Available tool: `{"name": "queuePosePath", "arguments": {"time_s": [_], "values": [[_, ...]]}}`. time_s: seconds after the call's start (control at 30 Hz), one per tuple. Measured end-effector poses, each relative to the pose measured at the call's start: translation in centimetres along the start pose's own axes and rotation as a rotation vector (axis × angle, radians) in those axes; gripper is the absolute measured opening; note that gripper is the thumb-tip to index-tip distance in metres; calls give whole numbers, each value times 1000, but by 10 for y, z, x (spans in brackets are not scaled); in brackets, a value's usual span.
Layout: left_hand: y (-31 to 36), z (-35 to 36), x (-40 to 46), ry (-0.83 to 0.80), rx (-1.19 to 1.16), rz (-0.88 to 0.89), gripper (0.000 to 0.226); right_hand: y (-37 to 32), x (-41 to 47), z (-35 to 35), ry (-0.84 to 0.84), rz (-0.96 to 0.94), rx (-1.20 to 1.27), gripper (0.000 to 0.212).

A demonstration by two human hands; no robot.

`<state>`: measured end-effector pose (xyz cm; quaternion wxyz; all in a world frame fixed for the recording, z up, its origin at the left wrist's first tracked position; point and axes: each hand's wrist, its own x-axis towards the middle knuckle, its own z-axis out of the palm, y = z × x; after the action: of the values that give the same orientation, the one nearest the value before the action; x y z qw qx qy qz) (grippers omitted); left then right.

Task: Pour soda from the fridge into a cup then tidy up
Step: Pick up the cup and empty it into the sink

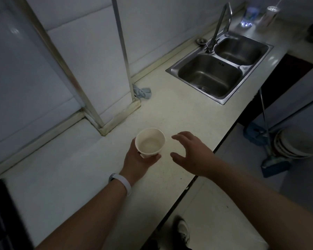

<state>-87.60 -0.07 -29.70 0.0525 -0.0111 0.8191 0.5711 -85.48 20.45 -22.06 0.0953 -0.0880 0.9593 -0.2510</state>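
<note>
Both bare forearms reach forward over the pale counter [101, 159]. On the left wrist sits a white band [122, 183], and the left hand [137, 163] wraps its grip around the lower wall of a white paper cup [150, 142], thumb pressed at the cup's base. Pale liquid shows inside. Just beside it the right hand [192, 154] hovers, grip spread and curved toward the cup, not touching. Farther right, a steel double sink [222, 69] is set in the counter.

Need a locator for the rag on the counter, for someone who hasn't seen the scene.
Start at the double steel sink set in the pale counter. Move left along the wall to the tiled corner post. The rag lies crumpled at its foot, the only blue-grey cloth there, well behind the paper cup.
</note>
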Motion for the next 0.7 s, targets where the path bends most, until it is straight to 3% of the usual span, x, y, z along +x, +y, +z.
{"name": "queuePosePath", "arguments": {"time_s": [0.4, 0.7], "values": [[65, -16, -11, -104, -104, 60, 82, -24, -40, -43, 142, 41, -37, 61], [119, 16, -9, -196, -84, 160, 79, -8, -85, -72, 257, 172, -21, 62]]}}
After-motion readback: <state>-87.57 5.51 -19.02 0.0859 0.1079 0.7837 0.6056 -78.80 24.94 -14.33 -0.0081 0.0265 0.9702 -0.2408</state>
